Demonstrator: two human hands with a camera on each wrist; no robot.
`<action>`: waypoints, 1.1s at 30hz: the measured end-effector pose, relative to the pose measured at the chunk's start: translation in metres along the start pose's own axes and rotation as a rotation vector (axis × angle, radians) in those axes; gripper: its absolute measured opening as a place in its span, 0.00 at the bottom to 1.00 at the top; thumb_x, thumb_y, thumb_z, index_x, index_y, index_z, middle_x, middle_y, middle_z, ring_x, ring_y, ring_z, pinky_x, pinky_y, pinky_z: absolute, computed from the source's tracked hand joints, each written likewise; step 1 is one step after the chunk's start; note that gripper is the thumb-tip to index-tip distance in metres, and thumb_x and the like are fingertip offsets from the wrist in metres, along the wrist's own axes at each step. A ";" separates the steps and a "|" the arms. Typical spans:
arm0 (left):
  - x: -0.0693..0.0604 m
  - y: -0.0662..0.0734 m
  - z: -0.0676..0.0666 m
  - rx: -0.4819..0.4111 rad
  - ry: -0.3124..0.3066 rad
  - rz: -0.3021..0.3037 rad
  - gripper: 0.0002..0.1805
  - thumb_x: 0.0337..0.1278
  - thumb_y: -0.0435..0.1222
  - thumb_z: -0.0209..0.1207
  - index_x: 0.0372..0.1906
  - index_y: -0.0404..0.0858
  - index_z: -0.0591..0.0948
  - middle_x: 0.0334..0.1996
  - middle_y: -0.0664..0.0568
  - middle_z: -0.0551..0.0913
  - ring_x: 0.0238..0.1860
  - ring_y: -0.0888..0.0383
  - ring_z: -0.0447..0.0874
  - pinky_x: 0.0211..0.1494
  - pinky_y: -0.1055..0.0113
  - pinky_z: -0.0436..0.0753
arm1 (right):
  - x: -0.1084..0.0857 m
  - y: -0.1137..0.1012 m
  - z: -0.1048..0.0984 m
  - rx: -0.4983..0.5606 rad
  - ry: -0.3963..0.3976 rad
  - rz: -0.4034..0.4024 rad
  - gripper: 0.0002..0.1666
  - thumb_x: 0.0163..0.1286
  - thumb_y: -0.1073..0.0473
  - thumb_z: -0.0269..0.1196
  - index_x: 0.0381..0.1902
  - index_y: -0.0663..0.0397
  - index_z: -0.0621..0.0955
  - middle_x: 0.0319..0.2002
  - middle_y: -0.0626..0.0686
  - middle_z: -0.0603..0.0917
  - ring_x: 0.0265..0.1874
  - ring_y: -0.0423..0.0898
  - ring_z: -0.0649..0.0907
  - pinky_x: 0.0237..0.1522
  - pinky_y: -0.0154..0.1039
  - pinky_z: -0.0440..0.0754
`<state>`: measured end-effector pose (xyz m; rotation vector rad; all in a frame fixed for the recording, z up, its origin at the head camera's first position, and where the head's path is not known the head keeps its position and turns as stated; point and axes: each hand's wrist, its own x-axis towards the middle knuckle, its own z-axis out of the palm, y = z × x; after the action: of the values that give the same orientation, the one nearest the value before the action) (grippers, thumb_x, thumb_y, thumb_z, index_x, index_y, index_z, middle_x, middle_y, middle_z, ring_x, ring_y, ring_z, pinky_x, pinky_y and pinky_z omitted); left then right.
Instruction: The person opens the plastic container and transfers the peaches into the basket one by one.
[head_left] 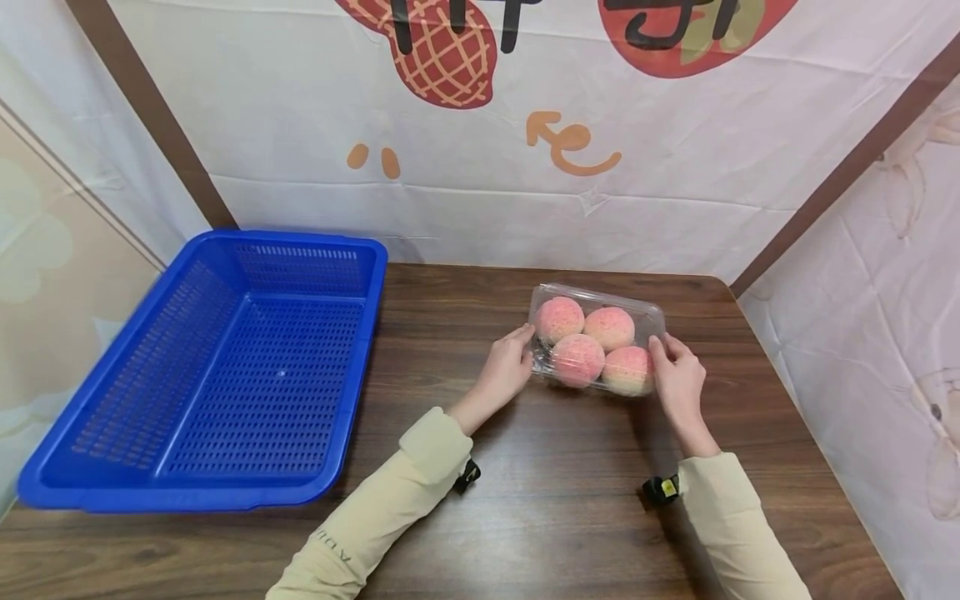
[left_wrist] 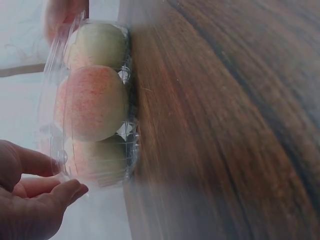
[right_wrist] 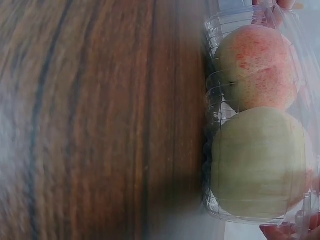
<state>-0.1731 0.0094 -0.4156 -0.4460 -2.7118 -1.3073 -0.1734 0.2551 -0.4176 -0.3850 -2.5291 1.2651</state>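
Note:
A clear plastic clamshell box with several pink-and-cream peaches inside sits toward the back right of the table, its lid appearing closed. My left hand pinches the left end of the box between thumb and fingers. At the opposite end, my right hand grips the edge, thumb on top. The left wrist view has the left hand holding the box's rim beside the peaches. In the right wrist view only a bit of the right hand appears at the bottom corner; the rest is out of frame.
A large blue perforated plastic basket stands on the left of the brown wooden table, with nothing visible inside. White printed cloth hangs behind the table's back edge, and another cloth hangs along the right.

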 end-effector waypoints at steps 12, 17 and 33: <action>-0.010 -0.002 -0.006 -0.009 0.009 -0.007 0.22 0.52 0.21 0.49 0.56 0.22 0.69 0.58 0.33 0.69 0.60 0.44 0.67 0.60 0.59 0.67 | -0.002 -0.003 0.005 -0.018 -0.018 -0.024 0.27 0.67 0.49 0.52 0.54 0.65 0.76 0.56 0.63 0.74 0.57 0.56 0.71 0.58 0.50 0.66; -0.014 -0.004 -0.007 -0.010 0.033 0.004 0.22 0.52 0.21 0.49 0.56 0.21 0.69 0.57 0.32 0.69 0.60 0.44 0.67 0.61 0.58 0.67 | -0.005 -0.005 0.007 -0.010 -0.037 -0.019 0.28 0.67 0.48 0.51 0.54 0.65 0.75 0.57 0.63 0.73 0.58 0.57 0.71 0.59 0.51 0.65; -0.027 -0.008 -0.014 -0.022 0.070 -0.032 0.22 0.52 0.21 0.51 0.55 0.22 0.71 0.57 0.34 0.70 0.60 0.45 0.67 0.61 0.58 0.66 | -0.009 -0.006 0.017 -0.007 -0.045 -0.089 0.28 0.68 0.49 0.51 0.53 0.69 0.75 0.56 0.65 0.73 0.58 0.58 0.71 0.59 0.51 0.66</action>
<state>-0.1508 -0.0120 -0.4189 -0.3531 -2.6605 -1.3361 -0.1714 0.2359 -0.4231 -0.2447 -2.5582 1.2461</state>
